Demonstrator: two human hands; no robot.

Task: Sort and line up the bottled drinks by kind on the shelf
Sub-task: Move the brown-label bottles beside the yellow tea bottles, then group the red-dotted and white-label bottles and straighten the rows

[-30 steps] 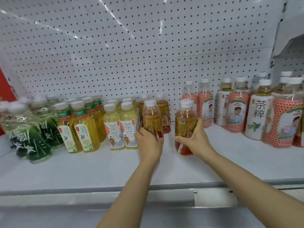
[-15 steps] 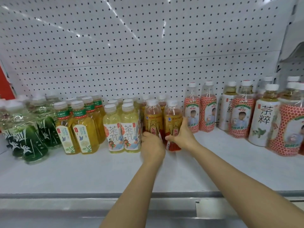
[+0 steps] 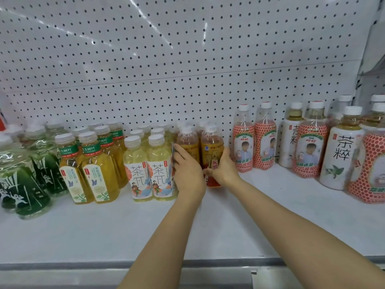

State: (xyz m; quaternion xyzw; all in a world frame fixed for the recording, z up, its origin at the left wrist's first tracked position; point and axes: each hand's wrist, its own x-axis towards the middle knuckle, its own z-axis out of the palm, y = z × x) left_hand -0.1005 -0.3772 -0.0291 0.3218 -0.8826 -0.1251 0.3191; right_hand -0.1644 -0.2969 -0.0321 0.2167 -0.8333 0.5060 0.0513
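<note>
Bottled drinks first: your left hand (image 3: 188,174) is wrapped around the left amber tea bottle (image 3: 187,142), your right hand (image 3: 221,171) around the right amber tea bottle (image 3: 212,150). Both grips closed on the lower bodies, both bottles upright, side by side and touching or nearly so, bases apparently down on the shelf (image 3: 104,232).

Outward from there:
- 9 o'clock of your left hand: pale yellow tea pair (image 3: 151,174), right against the left amber bottle, more of the same behind.
- Further toward 9: golden green-cap bottles (image 3: 89,170), then dark green bottles (image 3: 27,184) at the far edge. Each kind grouped in its own rows.
- 3 o'clock of your right hand: two red-dotted bottles (image 3: 253,147), a small gap between them and your fingers.
- Further toward 3: still mixed. White-label tea bottles (image 3: 341,157) alternate with more red-dotted ones.

Status, my read: everything from 9 o'clock up to the amber pair is sorted and lined up. The amber pair looks seated in its slot; it only needs squaring with the front row and letting go. What's left is the 3 o'clock cluster: split white-label from red-dotted and line both up.
</note>
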